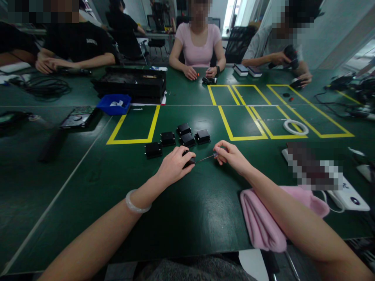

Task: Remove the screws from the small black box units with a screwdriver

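My left hand, with a pale bracelet at the wrist, holds a small black box against the green table. Pinched in my right hand is a thin screwdriver, its shaft pointing left with the tip at the right side of that box. Just beyond my left hand lie several similar black boxes, among them one at the left, one at the back and one at the right.
Pink cloth lies under my right forearm, near a white power bank. A white ring rests on yellow tape outlines. Farther back are a blue tray and a black case. Several people sit across the table.
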`<state>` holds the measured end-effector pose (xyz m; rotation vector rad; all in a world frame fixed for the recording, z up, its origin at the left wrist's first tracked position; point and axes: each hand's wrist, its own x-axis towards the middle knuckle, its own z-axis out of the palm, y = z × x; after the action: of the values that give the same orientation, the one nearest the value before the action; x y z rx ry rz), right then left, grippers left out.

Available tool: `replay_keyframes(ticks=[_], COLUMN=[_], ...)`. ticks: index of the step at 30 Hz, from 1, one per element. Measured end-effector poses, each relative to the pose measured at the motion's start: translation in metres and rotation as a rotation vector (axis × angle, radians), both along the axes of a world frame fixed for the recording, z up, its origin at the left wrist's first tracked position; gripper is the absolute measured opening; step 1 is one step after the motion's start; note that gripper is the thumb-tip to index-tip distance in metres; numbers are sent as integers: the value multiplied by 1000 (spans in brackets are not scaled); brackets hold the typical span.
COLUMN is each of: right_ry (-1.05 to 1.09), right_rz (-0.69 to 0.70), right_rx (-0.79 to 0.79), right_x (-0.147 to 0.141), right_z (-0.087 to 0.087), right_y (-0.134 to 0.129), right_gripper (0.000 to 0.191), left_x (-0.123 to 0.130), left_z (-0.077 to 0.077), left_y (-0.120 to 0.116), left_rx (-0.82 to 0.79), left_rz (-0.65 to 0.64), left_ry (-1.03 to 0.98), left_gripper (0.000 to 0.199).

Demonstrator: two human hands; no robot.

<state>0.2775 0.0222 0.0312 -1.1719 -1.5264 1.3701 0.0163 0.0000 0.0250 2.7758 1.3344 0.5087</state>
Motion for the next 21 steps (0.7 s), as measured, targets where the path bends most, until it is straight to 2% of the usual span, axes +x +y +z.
replay_keyframes(ticks=[7,21], right_ry=[57,22], right_rz=[12,-4], right_rx=[-4,-11], right_x=[0,-1], right_z=[1,1], right_y=[-1,-1], right_gripper=[34,36], left_x=[0,1], left_z=[1,2], left_y=[0,0], left_rx=[-12,-2], left_rz=[-1,5], left_ry=[-9,-8], left_gripper=[27,26])
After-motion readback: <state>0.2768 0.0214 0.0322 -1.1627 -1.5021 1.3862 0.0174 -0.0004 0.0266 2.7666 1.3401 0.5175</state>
